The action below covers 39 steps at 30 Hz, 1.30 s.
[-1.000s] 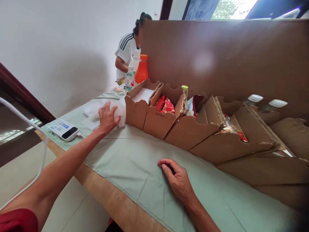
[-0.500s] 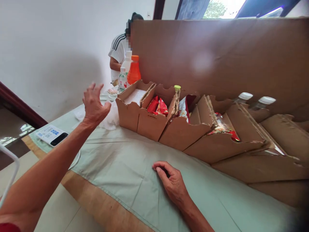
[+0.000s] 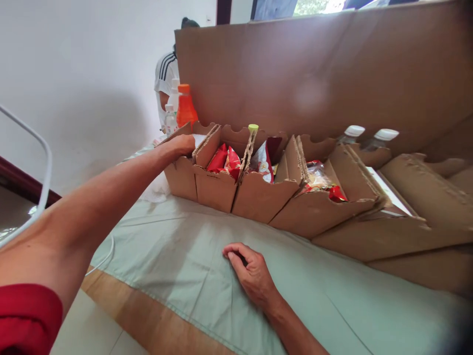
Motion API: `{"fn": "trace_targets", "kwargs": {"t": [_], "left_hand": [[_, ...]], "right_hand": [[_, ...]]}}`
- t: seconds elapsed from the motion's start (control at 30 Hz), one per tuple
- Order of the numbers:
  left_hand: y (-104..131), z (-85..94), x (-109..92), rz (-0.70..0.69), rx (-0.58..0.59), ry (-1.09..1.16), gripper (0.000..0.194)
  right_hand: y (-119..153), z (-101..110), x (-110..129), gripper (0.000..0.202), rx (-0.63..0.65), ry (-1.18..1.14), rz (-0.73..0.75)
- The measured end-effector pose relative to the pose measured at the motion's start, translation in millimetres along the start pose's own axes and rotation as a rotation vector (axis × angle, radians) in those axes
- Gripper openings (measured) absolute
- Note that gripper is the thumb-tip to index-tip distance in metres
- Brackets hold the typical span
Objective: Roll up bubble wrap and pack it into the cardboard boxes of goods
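While our left hand (image 3: 185, 144) dips into the end bin of brown cardboard (image 3: 180, 178), its fingers are hidden, so we cannot tell whether they are wide, narrow or gripping. White bubble wrap (image 3: 200, 140) shows inside that bin, just beside the hand. Our right hand (image 3: 251, 273) rests on the pale green cloth (image 3: 185, 241), fingers loosely curled, a narrow gap between thumb and forefinger.

Outward from the left hand, we note crumpled translucent wrap (image 3: 157, 190) against the bin's outer side. Next bin along: shiny red packets (image 3: 223, 160). Beyond it, a white and maroon packet (image 3: 263, 160), then a clear and red packet (image 3: 320, 178). Behind the end bin we see an orange bottle (image 3: 186, 111) and a small clear bottle (image 3: 170, 121). Farther back, a person in a striped white shirt (image 3: 163, 79) is partly hidden by a tall brown cardboard panel (image 3: 314, 69).
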<state>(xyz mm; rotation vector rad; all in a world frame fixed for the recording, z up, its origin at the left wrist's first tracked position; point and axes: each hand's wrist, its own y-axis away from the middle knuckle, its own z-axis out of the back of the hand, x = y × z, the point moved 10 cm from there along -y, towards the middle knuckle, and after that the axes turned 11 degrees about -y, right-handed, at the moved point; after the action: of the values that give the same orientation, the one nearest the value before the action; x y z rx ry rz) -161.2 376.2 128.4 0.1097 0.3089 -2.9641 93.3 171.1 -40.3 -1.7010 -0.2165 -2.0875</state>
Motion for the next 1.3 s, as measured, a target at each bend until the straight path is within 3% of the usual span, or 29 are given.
{"fn": "trace_targets", "kwargs": {"t": [0.07,0.13,0.2,0.27,0.33,0.4,0.47,0.53,0.63,0.7,0.77,0.87,1.0,1.13,1.3], "left_hand": [[3.9,-1.8,-0.1,0.020,0.035,-0.025,0.010],[10.7,8.2,-2.4,0.036,0.042,-0.038,0.011],[20.4,33.2,-2.8,0.045,0.006,-0.029,0.018],[34.6,70.6,3.4,0.049,-0.063,0.001,0.029],[55.0,112.6,20.1,0.065,-0.161,0.037,0.044],[81.9,147.1,49.5,0.125,-0.284,0.011,0.056],[110.1,157.4,85.8,0.211,-0.344,-0.100,0.056],[131.1,134.3,123.1,0.272,-0.261,-0.195,0.048],[149.2,69.4,168.7,0.286,-0.064,-0.198,0.042],[154.0,30.4,186.0,0.272,0.028,-0.180,0.048],[154.7,7.0,193.4,0.265,0.045,-0.165,0.061],[152.0,-5.9,187.0,0.245,-0.016,-0.159,0.075],[147.0,-27.5,158.8,0.198,-0.036,-0.144,0.087],[140.8,-57.0,146.5,0.309,-0.066,-0.165,0.092],[126.1,-75.7,150.4,0.447,-0.142,-0.120,0.084]], "right_hand": [[-0.1,-0.3,1.0,0.021,-0.001,-0.005,0.002],[-0.3,0.1,2.0,0.021,-0.009,-0.016,0.001],[-0.6,0.4,3.1,0.021,-0.014,-0.029,0.002],[-1.3,0.2,4.2,0.020,-0.013,-0.040,0.005],[-2.3,-0.3,4.4,0.021,-0.008,-0.042,0.006],[-3.3,-0.6,3.7,0.022,-0.005,-0.038,0.006],[-4.0,-0.7,2.3,0.022,-0.006,-0.038,0.008],[-4.5,-0.9,0.8,0.023,-0.006,-0.043,0.012],[-4.9,-1.0,-2.2,0.024,-0.007,-0.045,0.009],[-5.1,-0.1,-4.1,0.024,-0.016,-0.039,0.004],[-5.3,0.9,-5.7,0.024,-0.023,-0.034,-0.004],[-5.4,0.9,-8.2,0.025,-0.021,-0.031,-0.021],[-5.6,1.6,-10.0,0.025,-0.020,-0.029,-0.028],[-6.0,2.2,-10.1,0.024,-0.015,-0.031,-0.029],[-3.8,0.1,-9.7,0.023,-0.001,-0.025,-0.039]]}}
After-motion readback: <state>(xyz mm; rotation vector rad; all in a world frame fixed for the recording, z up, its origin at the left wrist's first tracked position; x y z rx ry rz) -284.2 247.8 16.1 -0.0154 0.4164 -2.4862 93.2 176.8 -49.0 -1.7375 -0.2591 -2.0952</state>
